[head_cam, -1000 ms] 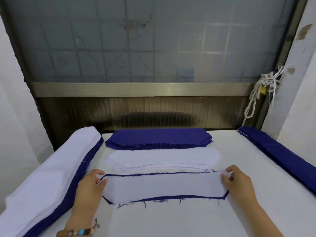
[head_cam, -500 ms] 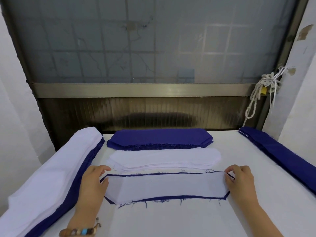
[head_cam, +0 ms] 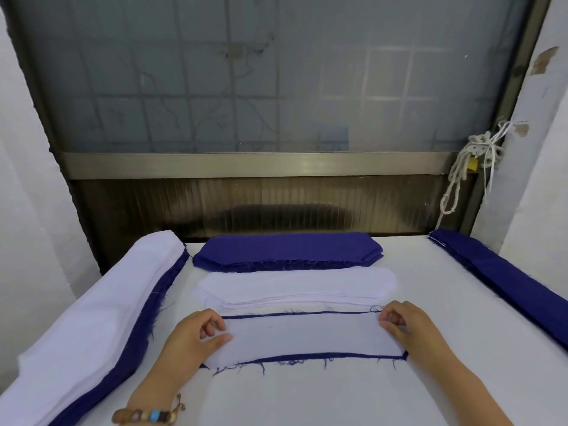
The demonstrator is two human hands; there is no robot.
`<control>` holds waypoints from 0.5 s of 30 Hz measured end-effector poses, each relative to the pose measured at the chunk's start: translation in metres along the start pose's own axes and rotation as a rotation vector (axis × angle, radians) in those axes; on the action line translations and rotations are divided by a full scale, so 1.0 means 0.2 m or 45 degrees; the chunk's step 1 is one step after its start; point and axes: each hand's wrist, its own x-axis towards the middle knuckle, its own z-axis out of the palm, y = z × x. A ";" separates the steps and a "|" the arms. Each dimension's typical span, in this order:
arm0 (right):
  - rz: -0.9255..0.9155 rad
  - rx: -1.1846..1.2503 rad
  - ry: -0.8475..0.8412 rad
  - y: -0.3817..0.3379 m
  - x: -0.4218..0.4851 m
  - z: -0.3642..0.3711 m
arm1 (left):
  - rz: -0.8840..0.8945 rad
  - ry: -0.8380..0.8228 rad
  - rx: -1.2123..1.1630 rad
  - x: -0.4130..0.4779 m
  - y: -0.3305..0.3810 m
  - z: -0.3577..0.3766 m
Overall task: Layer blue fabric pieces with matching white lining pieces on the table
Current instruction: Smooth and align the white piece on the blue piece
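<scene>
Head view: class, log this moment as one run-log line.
step: aligning layers | white lining piece lies on blue piece | left hand pinches left end | right hand pinches right end

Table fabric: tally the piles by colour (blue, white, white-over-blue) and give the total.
Blue: 2, back stack and right-edge stack.
White: 1, middle stack.
White over blue: 2, left pile and front pair.
Total: 5.
</scene>
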 end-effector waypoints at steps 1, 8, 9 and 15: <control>0.003 -0.013 -0.023 0.00 0.00 -0.01 | 0.000 -0.006 0.005 0.00 0.00 0.00; 0.032 -0.127 -0.144 -0.04 0.04 -0.02 | -0.079 -0.206 0.242 0.12 0.04 -0.05; 0.040 -0.134 -0.131 -0.06 0.06 -0.02 | -0.087 -0.186 0.313 0.15 0.07 -0.06; -0.115 -0.133 0.090 -0.23 0.29 0.07 | 0.150 0.160 0.440 0.37 0.21 0.01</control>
